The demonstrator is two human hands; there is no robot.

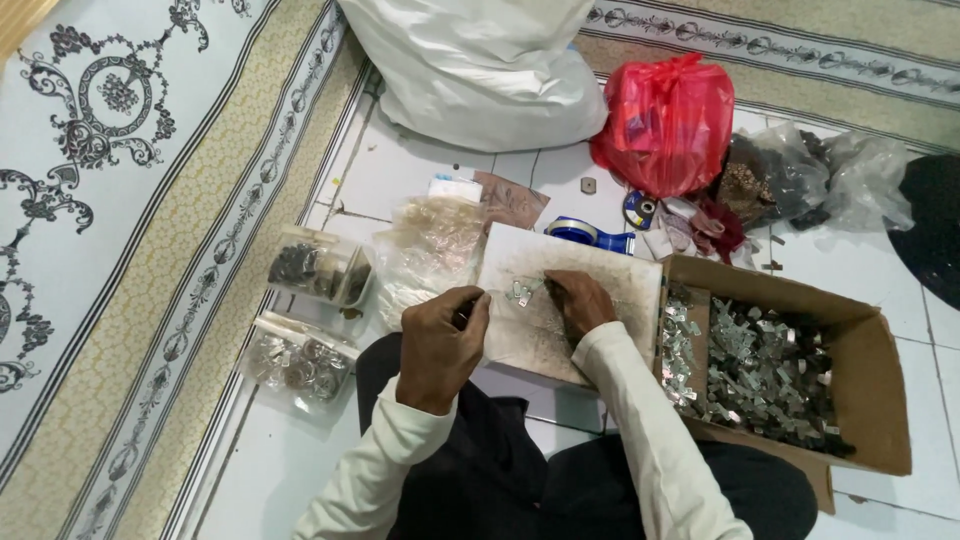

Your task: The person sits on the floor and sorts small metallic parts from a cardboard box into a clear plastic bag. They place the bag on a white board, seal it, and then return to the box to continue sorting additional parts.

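Head view: your left hand [441,345] pinches something small I cannot make out; your right hand [581,301] presses fingertips on metal clips [521,291] lying mid-board [570,300]. The clips could slide off the tilted board onto your lap. Right of the board, the box [868,345] holds heaped clips; left, two tubs [318,268] hold dark bits.

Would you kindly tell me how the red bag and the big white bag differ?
The red bag is bright red and see-through; the white bag is opaque white. The red bag is smaller and knotted at the top; the white bag is larger and runs out of view at the top. Both are bulging plastic bags resting on the tiled floor.
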